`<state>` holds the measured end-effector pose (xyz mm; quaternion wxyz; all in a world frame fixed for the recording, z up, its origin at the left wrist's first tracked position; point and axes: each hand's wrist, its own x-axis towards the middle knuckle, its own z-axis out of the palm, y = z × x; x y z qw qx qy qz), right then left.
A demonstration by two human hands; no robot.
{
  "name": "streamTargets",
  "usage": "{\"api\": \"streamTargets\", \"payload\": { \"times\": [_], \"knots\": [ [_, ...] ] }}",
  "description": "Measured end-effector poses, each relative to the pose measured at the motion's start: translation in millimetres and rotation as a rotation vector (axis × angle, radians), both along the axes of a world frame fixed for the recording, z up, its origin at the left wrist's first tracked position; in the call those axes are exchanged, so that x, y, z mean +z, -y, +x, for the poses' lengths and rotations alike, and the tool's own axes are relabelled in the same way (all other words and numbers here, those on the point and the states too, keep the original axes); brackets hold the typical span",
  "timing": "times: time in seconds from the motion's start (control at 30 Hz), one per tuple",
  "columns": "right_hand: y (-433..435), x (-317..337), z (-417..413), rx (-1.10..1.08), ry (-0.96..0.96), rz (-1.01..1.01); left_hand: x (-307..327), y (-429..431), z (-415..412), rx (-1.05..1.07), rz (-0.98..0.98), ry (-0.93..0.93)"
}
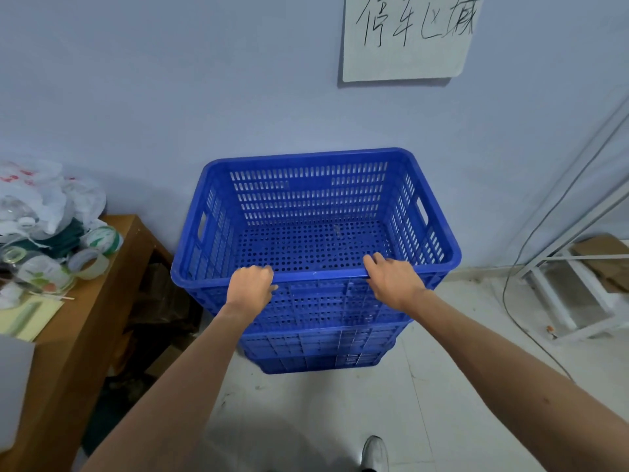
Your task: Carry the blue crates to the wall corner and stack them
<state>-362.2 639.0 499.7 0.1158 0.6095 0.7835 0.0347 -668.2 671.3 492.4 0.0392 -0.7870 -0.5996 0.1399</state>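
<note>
Both our left hand [251, 284] and right hand [393, 282] curl over the near rim of the top blue crate [308, 202], mid-frame; we should seat it squarely on the lower crates [316, 356].

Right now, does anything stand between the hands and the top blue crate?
Nothing visible does. Left hand and right hand both grip the near rim of the top blue crate, which sits on the lower crates by the wall.
</note>
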Motion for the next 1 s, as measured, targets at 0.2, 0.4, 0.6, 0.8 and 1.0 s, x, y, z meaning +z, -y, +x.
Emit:
{"api": "streamTargets", "payload": {
  "times": [0.2,0.4,0.6,0.8,1.0],
  "knots": [
    [1,0,2,0.018,-0.1,-0.002,0,16,17,0.143,0.062,0.043],
    [4,-8,6,0.04,-0.174,0.053,6,29,29,0.233,0.103,0.077],
    [4,-18,7,0.095,-0.161,0.166,2,34,32,0.259,0.102,0.133],
    [13,-15,7,0.071,-0.187,0.101,4,62,41,0.26,0.009,0.134],
    [37,-7,6,0.022,-0.123,0.037,29,91,35,0.172,-0.1,0.165]
  ]
}}
